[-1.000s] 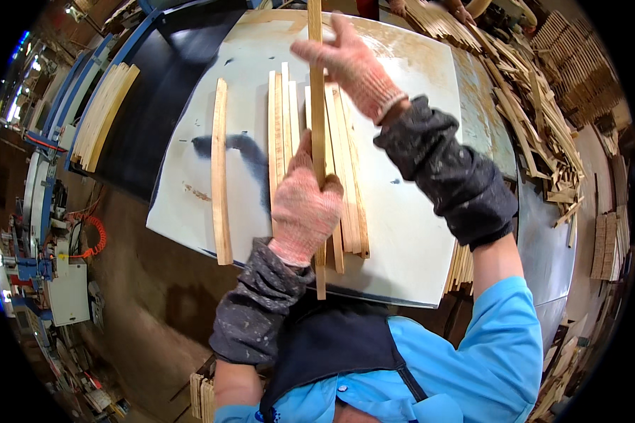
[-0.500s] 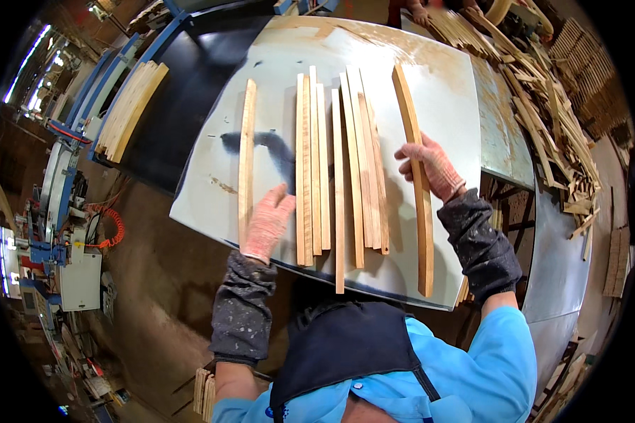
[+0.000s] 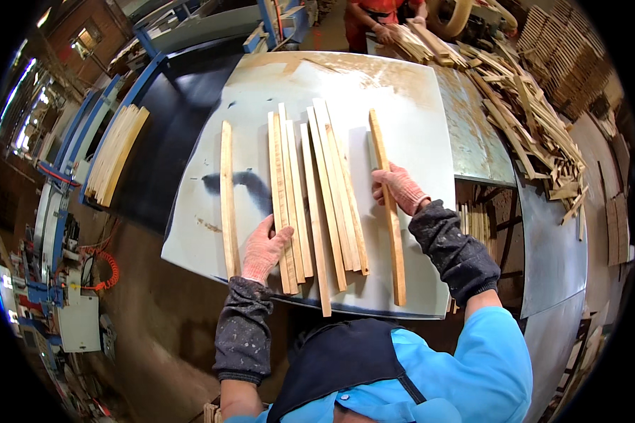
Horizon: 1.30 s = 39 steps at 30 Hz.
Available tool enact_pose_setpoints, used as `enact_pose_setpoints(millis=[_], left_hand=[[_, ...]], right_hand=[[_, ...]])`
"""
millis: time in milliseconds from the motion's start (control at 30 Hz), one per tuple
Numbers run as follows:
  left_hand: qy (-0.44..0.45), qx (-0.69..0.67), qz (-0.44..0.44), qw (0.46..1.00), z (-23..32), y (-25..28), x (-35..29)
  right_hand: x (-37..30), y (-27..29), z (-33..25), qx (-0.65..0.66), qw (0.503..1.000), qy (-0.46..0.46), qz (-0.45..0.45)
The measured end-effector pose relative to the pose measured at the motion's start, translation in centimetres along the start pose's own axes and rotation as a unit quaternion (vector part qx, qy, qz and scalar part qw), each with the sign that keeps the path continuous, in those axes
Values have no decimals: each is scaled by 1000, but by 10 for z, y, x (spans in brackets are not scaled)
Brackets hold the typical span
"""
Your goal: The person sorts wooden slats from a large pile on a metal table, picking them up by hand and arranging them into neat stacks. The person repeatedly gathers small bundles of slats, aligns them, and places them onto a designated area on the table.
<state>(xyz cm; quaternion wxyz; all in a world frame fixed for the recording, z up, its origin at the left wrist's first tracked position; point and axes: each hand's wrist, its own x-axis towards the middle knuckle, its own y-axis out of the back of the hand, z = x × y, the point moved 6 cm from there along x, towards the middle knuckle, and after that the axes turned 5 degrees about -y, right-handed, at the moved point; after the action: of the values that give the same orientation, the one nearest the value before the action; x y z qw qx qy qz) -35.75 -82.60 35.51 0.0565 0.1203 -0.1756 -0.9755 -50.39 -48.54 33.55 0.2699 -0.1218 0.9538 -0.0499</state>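
Observation:
Both my hands wear pale pinkish knit gloves. My left hand (image 3: 265, 249) lies against the left edge of a loose group of long wooden strips (image 3: 309, 204), its thumb over the nearest one and its fingers apart. My right hand (image 3: 401, 189) is closed around a single wooden strip (image 3: 393, 250), standing on edge to the right of the group. Another lone strip (image 3: 226, 190) lies left of the group, next to my left wrist. All rest on a pale sheet-topped table (image 3: 409, 92) with a dark stain.
Stacked strips (image 3: 118, 151) lie on a dark machine bed (image 3: 183, 106) at the left. Beyond the table's far right stand a metal-topped bench (image 3: 473, 144) and a heap of scrap wood (image 3: 543, 134). A person in red (image 3: 374, 14) handles strips at the back.
My left hand has moved right, from the gap beside the lone strip onto the group's edge. My right hand keeps its strip, now slightly nearer the group. The view has shifted.

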Motion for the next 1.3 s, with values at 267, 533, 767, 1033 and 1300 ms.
enact_pose_setpoints(millis=[267, 533, 767, 1033, 1300], left_hand=[[9, 21, -14, 1000, -18, 0, 6], [15, 47, -40, 998, 6, -8, 11], [-119, 318, 181, 923, 13, 51, 12], [63, 307, 125, 941, -34, 106, 36], [29, -136, 91, 986, -24, 106, 35]], right_hand=[[16, -42, 6, 51, 996, -8, -74], [47, -78, 14, -214, 969, 86, 84], [44, -88, 11, -120, 988, 98, -8], [43, -87, 17, -149, 986, 72, 9], [47, -111, 10, -195, 977, 70, 57]])
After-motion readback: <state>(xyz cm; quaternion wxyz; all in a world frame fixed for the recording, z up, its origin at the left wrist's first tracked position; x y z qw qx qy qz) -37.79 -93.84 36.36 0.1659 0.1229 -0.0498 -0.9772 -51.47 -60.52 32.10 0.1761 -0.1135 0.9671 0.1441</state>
